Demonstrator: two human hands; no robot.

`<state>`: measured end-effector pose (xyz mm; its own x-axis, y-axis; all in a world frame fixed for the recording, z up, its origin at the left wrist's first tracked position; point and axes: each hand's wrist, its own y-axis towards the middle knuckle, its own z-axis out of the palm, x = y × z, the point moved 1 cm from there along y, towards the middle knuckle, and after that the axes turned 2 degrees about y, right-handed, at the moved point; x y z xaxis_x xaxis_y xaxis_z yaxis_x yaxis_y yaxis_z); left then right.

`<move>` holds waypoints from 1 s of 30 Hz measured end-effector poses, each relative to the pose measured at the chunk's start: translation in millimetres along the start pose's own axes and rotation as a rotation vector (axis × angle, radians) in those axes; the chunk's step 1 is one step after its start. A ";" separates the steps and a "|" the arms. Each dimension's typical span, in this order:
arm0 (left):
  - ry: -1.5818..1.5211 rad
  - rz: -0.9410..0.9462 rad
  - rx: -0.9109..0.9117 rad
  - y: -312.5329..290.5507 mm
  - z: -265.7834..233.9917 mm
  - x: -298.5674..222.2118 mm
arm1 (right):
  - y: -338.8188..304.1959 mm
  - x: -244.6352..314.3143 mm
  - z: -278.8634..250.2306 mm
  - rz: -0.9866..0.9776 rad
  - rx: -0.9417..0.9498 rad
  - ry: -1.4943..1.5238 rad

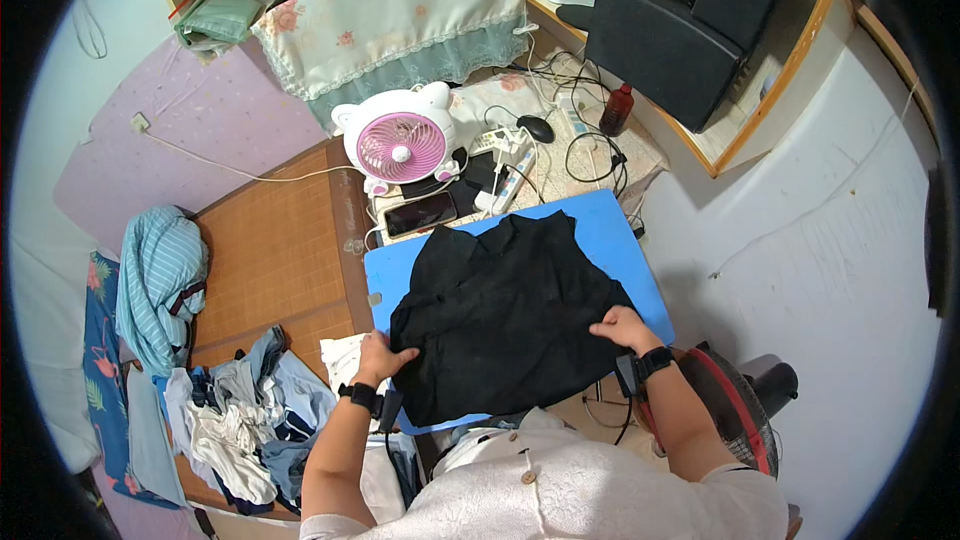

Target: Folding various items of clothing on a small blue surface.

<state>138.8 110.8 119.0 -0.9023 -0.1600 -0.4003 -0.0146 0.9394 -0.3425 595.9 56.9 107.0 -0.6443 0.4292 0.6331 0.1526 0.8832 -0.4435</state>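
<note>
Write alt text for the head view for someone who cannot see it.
A left grip and a right grip, both bare hands, hold opposite sides of a black garment spread on a blue board. A white-and-pink fan stands beyond it, and a heap of clothes lies to the left.

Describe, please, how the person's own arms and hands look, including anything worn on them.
The left hand and right hand are ungloved. Each has a black wrist strap with a dark, boxy module and a black cable running down from it. The forearms are bare below short, whitish sleeves.
</note>
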 end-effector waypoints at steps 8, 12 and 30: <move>-0.065 0.078 0.306 -41.7 17.3 -2.9 | -50.7 16.6 13.3 0.092 -0.230 -0.442; -0.261 0.137 0.367 -38.6 41.5 17.5 | -35.9 -11.9 19.2 0.115 -0.275 -0.286; 0.108 0.223 0.818 -72.2 -7.6 11.3 | -68.9 33.4 -12.6 -0.168 0.477 0.076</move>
<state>126.5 43.5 145.6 -0.8837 0.0719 -0.4625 0.4467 0.4242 -0.7877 573.4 12.7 166.7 -0.5712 0.3174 0.7569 -0.3188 0.7640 -0.5610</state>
